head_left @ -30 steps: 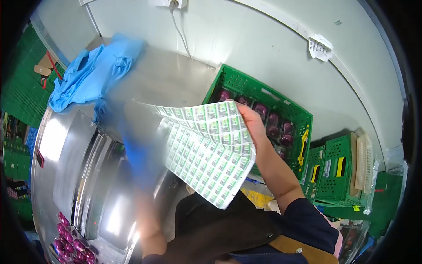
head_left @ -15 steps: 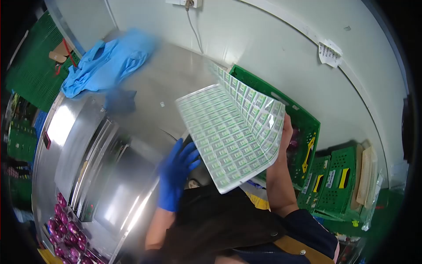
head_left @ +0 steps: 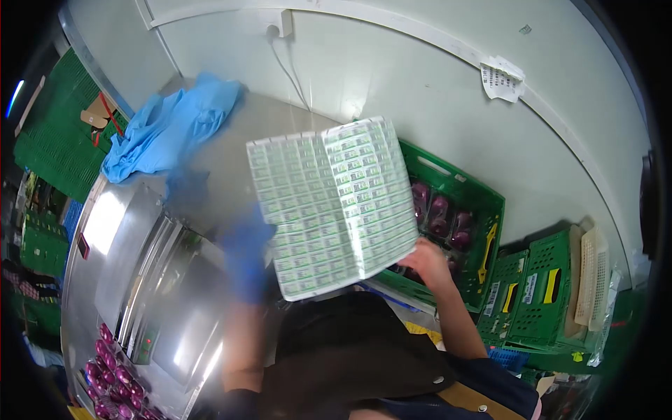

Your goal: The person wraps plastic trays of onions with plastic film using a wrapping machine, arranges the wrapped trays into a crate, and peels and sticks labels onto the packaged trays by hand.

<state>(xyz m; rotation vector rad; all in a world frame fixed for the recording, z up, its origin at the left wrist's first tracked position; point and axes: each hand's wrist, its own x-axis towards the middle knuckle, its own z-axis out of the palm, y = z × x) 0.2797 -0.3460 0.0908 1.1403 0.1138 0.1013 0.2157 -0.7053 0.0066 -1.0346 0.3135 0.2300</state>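
My right hand (head_left: 427,260), bare, grips the lower right edge of a stack of label sheets (head_left: 378,189). Rows of small green-and-white printed labels cover the sheets, which have a lengthwise fold or a turned leaf in the middle and shine on the right part. At the left edge of the sheets is my left hand (head_left: 246,252) in a blue glove. Motion smears its fingers, so whether it touches the sheets cannot be made out. Behind the sheets stands a green crate (head_left: 483,192) holding clear packs of round purple produce (head_left: 439,213).
A steel wrapping-type machine (head_left: 175,294) fills the left side. Packed purple produce (head_left: 112,374) lies at its lower left. A light blue garment (head_left: 175,126) rests on the steel surface. More green crates (head_left: 542,290) stand at right. The pale wall (head_left: 420,77) bounds the back.
The raised leaf has swung over to the right, so the sheets now lie opened out and face me. The sheets have shifted left, and my left hand has moved up to their left edge.
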